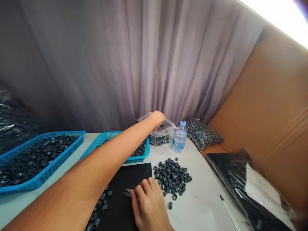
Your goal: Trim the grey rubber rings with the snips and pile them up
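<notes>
My left arm stretches far across the table, and my left hand (157, 118) grips a clear plastic bag (160, 133) partly filled with small dark rings, near the curtain. My right hand (146, 200) rests close to me on a black mat (131, 179), fingers curled over a small metal tool (127, 192); how it is held is unclear. A loose heap of dark grey rings (172, 176) lies just right of the mat. A few more rings (101, 205) sit on the mat's left side.
Two blue baskets (43, 178) (144, 157) of dark rings stand at the left. A small water bottle (179, 137) and another bag of rings (202, 133) stand at the back. A large black bag (245, 183) and a cardboard wall (269, 112) are at the right. A thin blade-like strip (227, 210) lies near it.
</notes>
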Available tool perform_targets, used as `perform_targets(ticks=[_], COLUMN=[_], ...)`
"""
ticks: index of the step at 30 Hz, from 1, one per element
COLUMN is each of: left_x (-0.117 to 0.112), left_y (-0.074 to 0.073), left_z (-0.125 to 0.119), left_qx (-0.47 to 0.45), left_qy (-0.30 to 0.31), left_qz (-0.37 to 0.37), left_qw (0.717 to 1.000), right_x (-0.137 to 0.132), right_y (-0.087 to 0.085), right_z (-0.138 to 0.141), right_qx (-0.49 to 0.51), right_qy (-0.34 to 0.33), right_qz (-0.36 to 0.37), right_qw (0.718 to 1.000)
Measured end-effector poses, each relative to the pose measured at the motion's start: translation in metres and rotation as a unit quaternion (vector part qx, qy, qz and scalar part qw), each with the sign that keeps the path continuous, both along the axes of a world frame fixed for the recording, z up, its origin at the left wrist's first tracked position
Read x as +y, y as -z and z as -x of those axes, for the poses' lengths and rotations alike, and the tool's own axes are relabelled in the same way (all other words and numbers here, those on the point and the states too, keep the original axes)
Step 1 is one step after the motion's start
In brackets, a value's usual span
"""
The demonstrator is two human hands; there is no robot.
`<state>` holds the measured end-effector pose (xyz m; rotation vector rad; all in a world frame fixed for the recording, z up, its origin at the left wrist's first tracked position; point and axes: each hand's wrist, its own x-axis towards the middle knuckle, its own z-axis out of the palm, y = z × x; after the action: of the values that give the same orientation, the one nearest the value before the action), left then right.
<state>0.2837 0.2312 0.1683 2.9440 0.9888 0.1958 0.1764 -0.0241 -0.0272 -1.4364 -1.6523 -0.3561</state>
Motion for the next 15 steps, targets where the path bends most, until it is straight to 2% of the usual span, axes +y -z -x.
perform_targets(ticks=[3, 7, 9, 12, 15], left_x=[0.0, -0.005, -0.009, -0.013, -0.016], left_y=[0.007, 0.013, 0.013, 0.01, 0.005], left_z=[0.001, 0.007, 0.011, 0.021, 0.035], left_qx=[0.085, 0.138, 0.151, 0.156, 0.153], left_qy=[-0.019, 0.01, 0.031, 0.049, 0.055], left_qz=[-0.026, -0.086, -0.107, -0.13, -0.146], left_qw=[0.996, 0.987, 0.982, 0.978, 0.976], right_x=[0.003, 0.012, 0.014, 0.012, 0.008], right_y=[0.002, 0.006, 0.005, 0.001, 0.0], right_z=[0.003, 0.001, -0.004, -0.011, -0.009], right_qx=[0.005, 0.043, 0.055, 0.038, 0.033], right_qy=[-0.008, 0.033, 0.039, 0.007, -0.017], right_qz=[-0.013, -0.056, -0.048, -0.014, -0.015], right_qw=[1.0, 0.997, 0.997, 0.999, 0.999])
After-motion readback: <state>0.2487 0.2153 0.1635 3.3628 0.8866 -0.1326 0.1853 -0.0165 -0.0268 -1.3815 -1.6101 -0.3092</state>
